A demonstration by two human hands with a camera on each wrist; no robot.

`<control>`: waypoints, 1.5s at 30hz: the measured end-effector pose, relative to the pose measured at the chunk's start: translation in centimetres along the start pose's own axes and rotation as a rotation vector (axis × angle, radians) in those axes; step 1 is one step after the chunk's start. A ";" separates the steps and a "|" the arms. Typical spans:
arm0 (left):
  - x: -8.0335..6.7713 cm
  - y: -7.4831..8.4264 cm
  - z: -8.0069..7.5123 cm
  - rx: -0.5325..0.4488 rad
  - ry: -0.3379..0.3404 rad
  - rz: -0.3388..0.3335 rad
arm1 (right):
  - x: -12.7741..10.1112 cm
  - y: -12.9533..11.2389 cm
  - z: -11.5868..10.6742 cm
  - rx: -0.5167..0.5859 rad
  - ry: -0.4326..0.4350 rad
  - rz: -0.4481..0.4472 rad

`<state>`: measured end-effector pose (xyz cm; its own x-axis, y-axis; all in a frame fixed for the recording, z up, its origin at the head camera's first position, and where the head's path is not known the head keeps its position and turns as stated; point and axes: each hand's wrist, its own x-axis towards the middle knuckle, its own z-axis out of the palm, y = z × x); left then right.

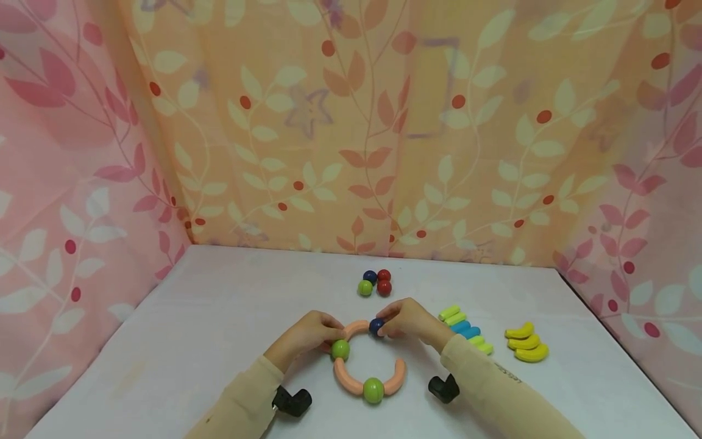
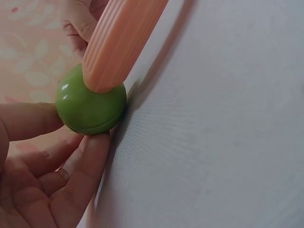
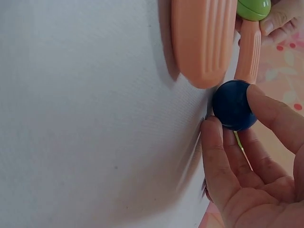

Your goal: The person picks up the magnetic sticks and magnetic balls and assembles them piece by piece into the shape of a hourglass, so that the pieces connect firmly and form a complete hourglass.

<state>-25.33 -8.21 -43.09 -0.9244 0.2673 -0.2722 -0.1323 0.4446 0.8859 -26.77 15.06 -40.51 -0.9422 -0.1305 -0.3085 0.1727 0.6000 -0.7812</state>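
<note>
A ring of curved orange pieces and balls lies on the table, with a gap on its right side. My left hand pinches a green ball at the ring's left, thumb on one side and fingers on the other. A curved orange piece joins that ball. At the top of the ring, my right hand holds a dark blue ball between thumb and fingertips; it sits at the end of another orange piece. A second green ball forms the near part of the ring.
Beyond the ring sit two red balls, a blue ball and a green ball. Right of the right hand lie several yellow-green and blue pieces. Three yellow curved pieces lie farther right on the white table.
</note>
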 end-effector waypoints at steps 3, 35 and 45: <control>0.0 -0.1 0.0 -0.003 -0.006 0.001 | 0.1 0.1 0.1 0.003 -0.003 0.002; -0.1 0.0 -0.1 -0.048 -0.062 0.003 | -5.9 4.4 -1.2 0.137 -0.088 0.145; -0.1 0.0 -0.2 -0.029 -0.085 -0.008 | -5.4 3.1 -0.2 -0.033 0.027 0.145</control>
<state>-25.29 -8.37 -42.97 -0.8898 0.3358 -0.3089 -0.1510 0.4222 0.8939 -21.23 17.81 -41.13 -0.9156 -0.0191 -0.4015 0.2985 0.6366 -0.7111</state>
